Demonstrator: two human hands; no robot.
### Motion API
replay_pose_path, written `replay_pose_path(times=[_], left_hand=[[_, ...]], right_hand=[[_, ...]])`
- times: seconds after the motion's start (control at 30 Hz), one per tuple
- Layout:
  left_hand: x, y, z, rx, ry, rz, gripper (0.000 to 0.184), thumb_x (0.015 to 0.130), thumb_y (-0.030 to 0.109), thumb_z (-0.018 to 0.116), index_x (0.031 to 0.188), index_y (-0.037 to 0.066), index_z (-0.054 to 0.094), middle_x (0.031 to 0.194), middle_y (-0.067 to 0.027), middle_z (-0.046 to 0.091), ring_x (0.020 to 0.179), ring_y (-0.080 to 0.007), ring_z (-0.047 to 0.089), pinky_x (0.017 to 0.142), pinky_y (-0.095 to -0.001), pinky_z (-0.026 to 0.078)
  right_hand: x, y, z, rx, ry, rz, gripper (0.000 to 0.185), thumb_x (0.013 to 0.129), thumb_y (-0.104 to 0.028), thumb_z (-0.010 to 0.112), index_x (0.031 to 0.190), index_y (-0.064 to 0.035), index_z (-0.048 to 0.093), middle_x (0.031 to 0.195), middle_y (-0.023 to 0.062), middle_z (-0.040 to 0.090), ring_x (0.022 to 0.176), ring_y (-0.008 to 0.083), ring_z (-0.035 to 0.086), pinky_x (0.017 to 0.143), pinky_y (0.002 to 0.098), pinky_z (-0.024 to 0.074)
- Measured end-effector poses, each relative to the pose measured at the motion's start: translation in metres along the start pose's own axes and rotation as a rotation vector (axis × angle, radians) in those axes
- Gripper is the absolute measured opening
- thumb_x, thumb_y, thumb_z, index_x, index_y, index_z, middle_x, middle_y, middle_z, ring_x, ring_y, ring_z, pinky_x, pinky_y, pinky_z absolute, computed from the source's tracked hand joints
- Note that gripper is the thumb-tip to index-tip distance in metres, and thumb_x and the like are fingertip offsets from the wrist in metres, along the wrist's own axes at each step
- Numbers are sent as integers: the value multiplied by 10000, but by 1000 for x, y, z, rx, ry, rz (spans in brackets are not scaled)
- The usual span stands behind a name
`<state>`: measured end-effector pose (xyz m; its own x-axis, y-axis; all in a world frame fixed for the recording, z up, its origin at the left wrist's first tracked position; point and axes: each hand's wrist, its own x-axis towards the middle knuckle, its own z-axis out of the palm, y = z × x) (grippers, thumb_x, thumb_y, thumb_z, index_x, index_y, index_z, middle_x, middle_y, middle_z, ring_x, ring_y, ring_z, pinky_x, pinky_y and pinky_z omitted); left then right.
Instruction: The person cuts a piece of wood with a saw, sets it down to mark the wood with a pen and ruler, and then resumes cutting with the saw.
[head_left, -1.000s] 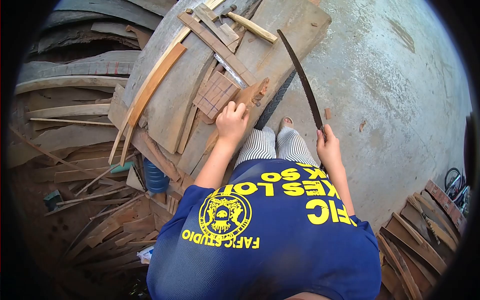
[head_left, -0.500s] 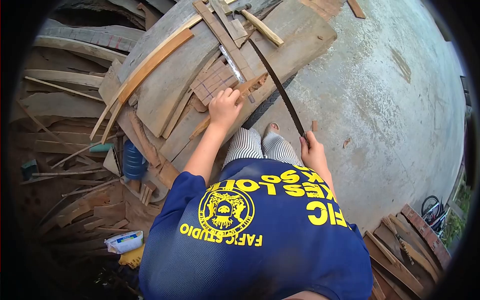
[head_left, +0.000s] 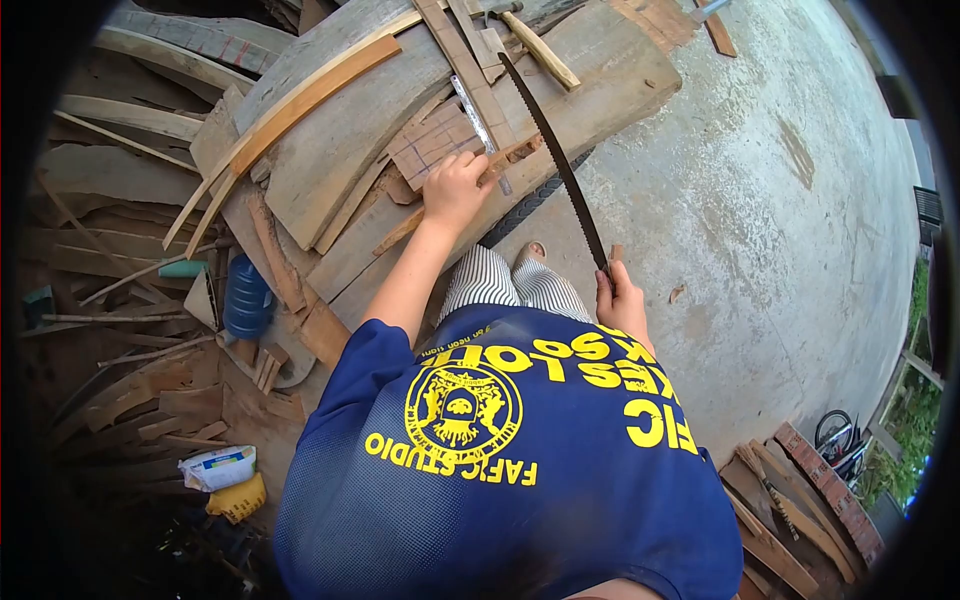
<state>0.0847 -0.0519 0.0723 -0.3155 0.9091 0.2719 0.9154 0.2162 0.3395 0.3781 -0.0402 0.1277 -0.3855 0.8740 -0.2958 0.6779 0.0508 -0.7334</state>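
Note:
My right hand (head_left: 622,302) is closed round the near end of a long, dark, curved saw (head_left: 560,160); its handle is hidden in my fingers. The toothed blade slants up and left, its tip close to a hammer (head_left: 545,52). With closed fingers, my left hand (head_left: 458,188) grips a narrow, rough piece of wood (head_left: 398,230) over the front of the plank bench. That wood's far end lies beside the blade; I cannot tell whether they touch. Just beyond my left hand are a wooden block with pencilled lines (head_left: 430,148) and a metal ruler (head_left: 470,112).
Long boards (head_left: 290,120) lie over the bench's left side. A blue water jug (head_left: 247,300) stands among timber scraps at left. Concrete floor (head_left: 740,220) spreads to the right, with more planks (head_left: 800,500) at lower right.
The view has shifted slightly, so the bench appears a little higher. Both hands keep their grips, with the saw and wood in nearly the same arrangement.

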Motion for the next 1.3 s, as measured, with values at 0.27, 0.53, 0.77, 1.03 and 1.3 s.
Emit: replay_pose_path(times=[0.27,0.53,0.77,1.03,1.3], left_hand=[[-2,1,1,-21,29,16,224,661,246,754,806,138,622,767,-2,590,760,-209,604,637,-347,509],[-4,4,0,-31,-15,-10,246,671,260,749,815,118,609,786,-10,585,792,-211,593,663,-353,502],[-6,2,3,-40,44,11,238,667,248,755,814,129,610,775,-10,586,757,-211,598,632,-352,503],[-6,1,-2,-37,43,26,255,658,258,763,817,135,607,770,-1,578,754,-199,595,625,-335,501],[-9,-4,-5,-30,67,98,253,676,286,747,748,123,567,732,-11,551,743,-199,591,606,-344,481]], right_hand=[[0,-11,6,-29,8,-42,108,910,-144,555,963,-59,516,712,237,584,714,431,600,568,393,464],[-5,-13,8,-28,39,-7,104,911,-146,552,951,-57,518,690,241,570,689,444,579,545,392,450],[-7,-15,9,-71,33,13,95,912,-135,549,947,-54,516,664,237,556,656,440,565,525,377,435],[-6,-18,15,-74,54,6,105,911,-138,549,910,-48,496,660,237,553,649,439,565,518,376,434],[-10,-18,15,-39,52,30,98,902,-133,556,914,-52,502,667,235,564,656,426,586,529,380,446]])
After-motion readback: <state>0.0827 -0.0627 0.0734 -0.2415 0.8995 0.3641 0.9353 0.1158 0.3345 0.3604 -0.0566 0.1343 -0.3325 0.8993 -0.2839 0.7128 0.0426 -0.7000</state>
